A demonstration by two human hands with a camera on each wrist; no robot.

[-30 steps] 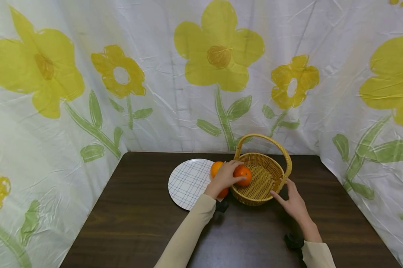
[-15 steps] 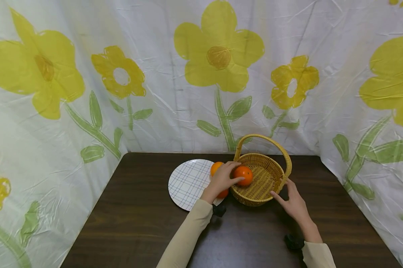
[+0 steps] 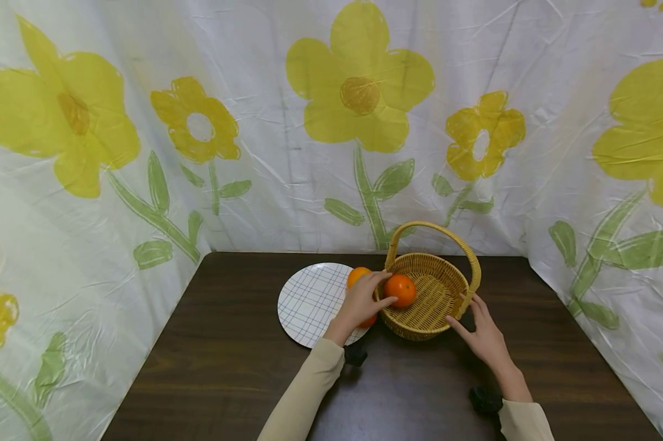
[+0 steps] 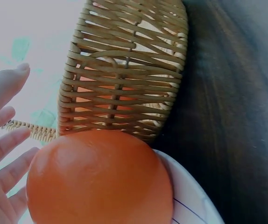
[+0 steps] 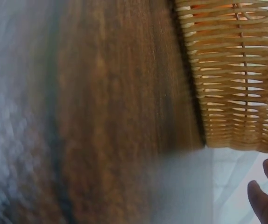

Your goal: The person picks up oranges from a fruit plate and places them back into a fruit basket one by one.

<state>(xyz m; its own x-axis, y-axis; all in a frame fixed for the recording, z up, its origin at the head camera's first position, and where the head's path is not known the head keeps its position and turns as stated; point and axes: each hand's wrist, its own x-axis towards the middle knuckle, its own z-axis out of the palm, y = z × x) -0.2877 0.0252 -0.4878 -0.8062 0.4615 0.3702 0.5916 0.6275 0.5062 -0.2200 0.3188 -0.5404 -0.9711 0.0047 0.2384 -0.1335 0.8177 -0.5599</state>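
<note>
A round yellow wicker basket [image 3: 427, 294] with a tall arched handle stands on the table, an orange [image 3: 400, 291] inside it at the left. My left hand [image 3: 359, 303] hovers at the basket's left rim beside that orange, fingers spread and loose in the left wrist view. Below it, a white plate [image 3: 309, 303] with a blue grid carries two more oranges at its right edge: one [image 3: 357, 275] behind the hand, the other [image 4: 101, 179] large in the left wrist view. My right hand [image 3: 485, 340] holds the basket's right side by the handle's base, thumb in front.
The dark wooden table [image 3: 226, 367] reaches back to a white curtain [image 3: 265, 202] printed with yellow flowers. The plate stands close against the basket's left side. A black wrist camera [image 3: 484, 399] sits on the right wrist, low over the table.
My left hand has let go of the orange in the basket and drawn back slightly to the left and toward me. The right hand and basket stay put.
</note>
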